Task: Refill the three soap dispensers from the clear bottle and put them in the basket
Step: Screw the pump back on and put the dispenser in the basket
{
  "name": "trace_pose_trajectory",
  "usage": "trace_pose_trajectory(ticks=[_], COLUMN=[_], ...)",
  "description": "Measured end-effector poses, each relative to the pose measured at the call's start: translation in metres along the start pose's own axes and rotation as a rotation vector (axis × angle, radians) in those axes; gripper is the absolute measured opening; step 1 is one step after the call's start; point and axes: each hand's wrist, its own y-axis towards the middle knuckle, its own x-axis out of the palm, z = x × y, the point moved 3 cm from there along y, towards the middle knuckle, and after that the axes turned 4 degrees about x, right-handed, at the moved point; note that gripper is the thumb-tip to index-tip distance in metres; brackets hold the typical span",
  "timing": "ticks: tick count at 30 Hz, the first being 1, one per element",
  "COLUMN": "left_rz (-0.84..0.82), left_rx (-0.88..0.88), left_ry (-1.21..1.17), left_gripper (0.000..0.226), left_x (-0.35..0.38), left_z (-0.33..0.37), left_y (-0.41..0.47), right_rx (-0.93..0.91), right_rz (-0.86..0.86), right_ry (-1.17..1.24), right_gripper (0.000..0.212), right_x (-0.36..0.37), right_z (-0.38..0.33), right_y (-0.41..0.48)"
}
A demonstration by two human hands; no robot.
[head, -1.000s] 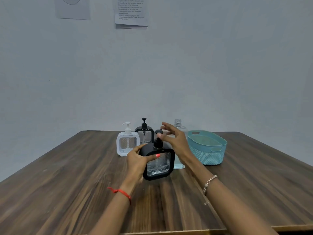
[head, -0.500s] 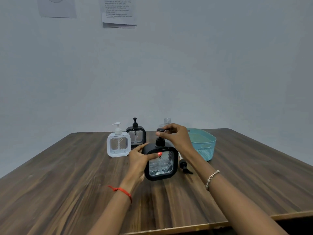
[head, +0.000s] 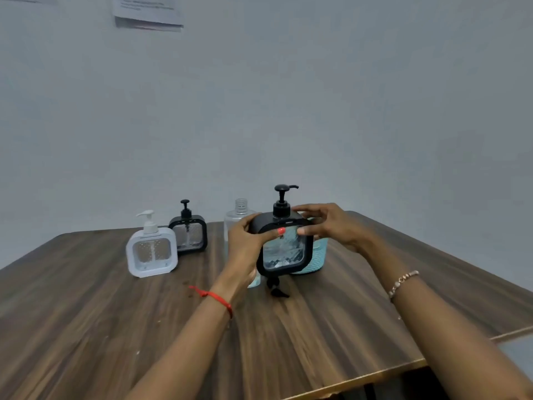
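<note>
Behind everything I see a plain pale grey wall (head: 288, 96) with a sheet of printed paper (head: 147, 11) taped near the top. Below it stands the dark brown wooden table (head: 86, 313) with strong grain, and its front edge runs across the lower right.

Both forearms reach in from below. On the left wrist I see a thin red thread bracelet (head: 215, 297), on the right wrist a beaded metal bracelet (head: 402, 282).

Partly hidden behind the hands is the teal woven plastic basket (head: 317, 255); only its right side shows. The tall clear plastic bottle (head: 238, 219) without cap stands upright just left of it, behind the left hand, and I see bluish liquid low in it.

My left hand (head: 245, 249) and right hand (head: 334, 223) are both closed around the square black soap dispenser with a clear window (head: 284, 249). It is lifted above the table, upright, in front of the basket, with its black pump head on top. Thumbs press the front frame, fingers wrap the sides.

Further left the square white soap dispenser (head: 151, 251) stands on the table, and just behind it, to its right, a second black square dispenser (head: 188, 232).

Under the lifted dispenser a small black pump piece (head: 275, 288) lies on the table
</note>
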Motion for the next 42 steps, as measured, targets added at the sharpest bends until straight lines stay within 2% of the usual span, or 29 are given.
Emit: trace_pose_trajectory(ticks=[5, 9, 13, 16, 22, 26, 30, 37, 42], left_rz=[-0.104, -0.106, -0.106, -0.099, -0.139, -0.207, -0.205, -0.212, -0.278], left_rx=[0.095, 0.178, 0.247, 0.262, 0.165, 0.07, 0.058, 0.064, 0.085], left_ry=[0.163, 0.288, 0.38, 0.445, 0.611, 0.632, 0.708, 0.752, 0.925], left_gripper=[0.038, 0.054, 0.041, 0.033, 0.02, 0.023, 0.022, 0.022, 0.01], left_x=[0.041, 0.06, 0.071, 0.073, 0.065, 0.059, 0.052, 0.051, 0.052], left_z=[0.001, -0.001, -0.013, -0.031, -0.077, -0.098, -0.106, -0.106, -0.103], left_y=[0.033, 0.065, 0.089, 0.1, 0.111, 0.109, 0.108, 0.103, 0.1], right_rx=[-0.045, -0.092, -0.118, -0.101, 0.04, 0.174, 0.219, 0.229, 0.248], right_rz=[0.056, 0.16, 0.201, 0.212, 0.208, 0.172, 0.146, 0.168, 0.214], right_ry=[0.045, 0.118, 0.162, 0.11, -0.058, -0.148, -0.271, -0.271, -0.242], right_gripper=[0.052, 0.053, 0.055, 0.056, 0.05, 0.05, 0.052, 0.049, 0.052], right_x=[-0.044, -0.069, -0.074, -0.07, -0.058, -0.051, -0.045, -0.043, -0.037], right_z=[-0.002, 0.008, 0.026, 0.043, 0.085, 0.111, 0.124, 0.124, 0.126], right_y=[0.019, 0.039, 0.061, 0.076, 0.09, 0.094, 0.095, 0.092, 0.091])
